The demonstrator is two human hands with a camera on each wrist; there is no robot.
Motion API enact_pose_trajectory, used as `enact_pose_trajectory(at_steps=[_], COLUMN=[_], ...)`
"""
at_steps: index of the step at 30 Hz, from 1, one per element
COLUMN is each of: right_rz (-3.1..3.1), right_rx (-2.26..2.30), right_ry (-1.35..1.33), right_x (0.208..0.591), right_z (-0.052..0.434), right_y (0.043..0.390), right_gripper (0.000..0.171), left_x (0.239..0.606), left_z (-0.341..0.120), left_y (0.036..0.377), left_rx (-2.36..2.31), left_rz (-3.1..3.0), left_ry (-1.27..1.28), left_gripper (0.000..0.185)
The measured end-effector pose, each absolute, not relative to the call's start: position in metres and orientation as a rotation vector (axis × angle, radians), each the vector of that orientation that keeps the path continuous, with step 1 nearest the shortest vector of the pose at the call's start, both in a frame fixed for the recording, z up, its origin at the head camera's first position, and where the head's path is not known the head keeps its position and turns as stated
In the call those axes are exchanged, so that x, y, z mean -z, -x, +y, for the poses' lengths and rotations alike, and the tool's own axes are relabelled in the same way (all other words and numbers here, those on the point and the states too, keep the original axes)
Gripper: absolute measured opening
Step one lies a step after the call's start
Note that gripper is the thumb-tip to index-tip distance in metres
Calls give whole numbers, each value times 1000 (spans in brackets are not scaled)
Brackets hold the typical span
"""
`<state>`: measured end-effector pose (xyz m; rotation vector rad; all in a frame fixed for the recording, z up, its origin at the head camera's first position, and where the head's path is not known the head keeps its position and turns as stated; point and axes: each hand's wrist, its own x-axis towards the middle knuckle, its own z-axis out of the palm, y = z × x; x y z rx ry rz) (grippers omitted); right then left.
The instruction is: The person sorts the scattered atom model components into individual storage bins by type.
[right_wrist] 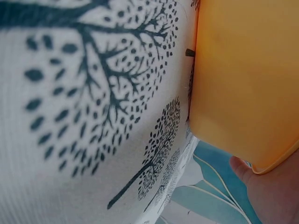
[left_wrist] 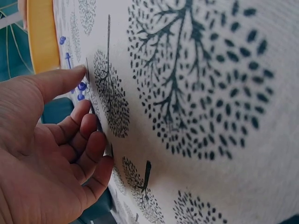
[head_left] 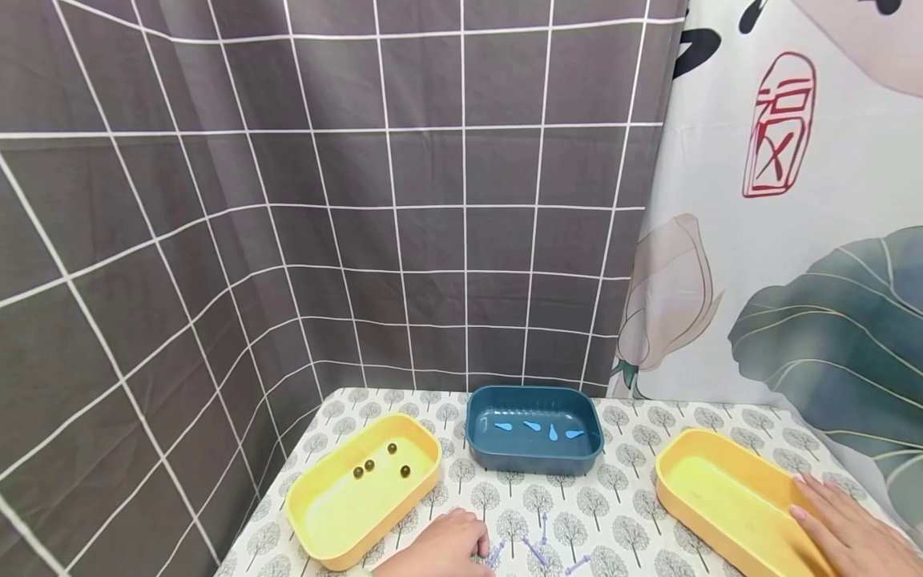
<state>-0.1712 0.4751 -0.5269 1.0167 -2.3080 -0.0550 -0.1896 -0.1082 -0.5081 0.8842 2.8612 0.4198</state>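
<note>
At the front edge of the cloth, my left hand (head_left: pixel 443 546) hovers low beside small purple sticks with knobbed ends (head_left: pixel 534 551). Its thumb and loosely curled fingers (left_wrist: pixel 96 144) stand apart in the left wrist view, with the purple sticks (left_wrist: pixel 81 87) showing beyond the gap. On the far right, my right hand (head_left: pixel 851 525) grips the side wall of a yellow tray (head_left: pixel 721 457), thumb inside and other fingers over the rim. A fingertip shows by the tray's outer wall (right_wrist: pixel 247 84) in the right wrist view; the rest of that hand is mostly hidden.
Another yellow tray (head_left: pixel 360 550) with several dark round beads (head_left: pixel 369 465) stands at left. A dark blue tray (head_left: pixel 534 462) at the back holds several light blue drop-shaped pieces (head_left: pixel 553 433). Tree-printed cloth (head_left: pixel 505 501) covers the table; a dark gridded curtain (head_left: pixel 433 240) hangs behind.
</note>
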Motion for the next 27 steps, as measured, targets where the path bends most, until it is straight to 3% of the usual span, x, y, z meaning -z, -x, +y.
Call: enact_pose_trajectory(at_steps=[27], right_rz=[-2254], right_rx=[30], right_ry=[-1076], right_x=[527], right_z=[476], right_y=[175], right_gripper=[109], left_x=[507], left_z=[-99], left_y=[191], left_rx=[-451], left_rz=[2912], left_ry=[-799], left_gripper=[23])
